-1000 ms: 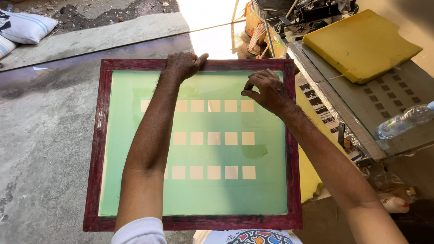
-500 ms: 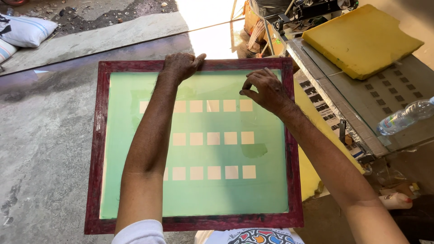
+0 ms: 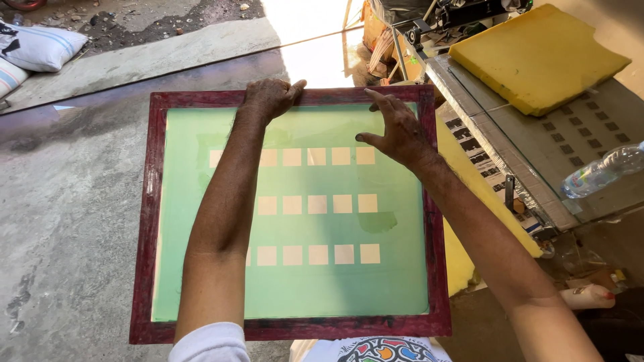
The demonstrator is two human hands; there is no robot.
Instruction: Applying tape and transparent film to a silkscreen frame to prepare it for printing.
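I see a grey concrete floor [image 3: 60, 221] across the left and lower part of my view, stained and wet-dark toward 10 o'clock. At 11 o'clock two striped pillows [image 3: 37, 50] lie on it, with loose rubble [image 3: 161, 20] scattered beyond them at 12 o'clock. At 3 o'clock stands a glass-topped table [image 3: 590, 144], its pane showing rows of small dark squares beneath. On that glass lies a thick yellow foam slab [image 3: 537, 57] at 1 o'clock, and a clear plastic bottle [image 3: 600, 171] lies on its side near the table's edge at 3 o'clock. Another yellow foam sheet [image 3: 463, 214] sits lower, beside the table.
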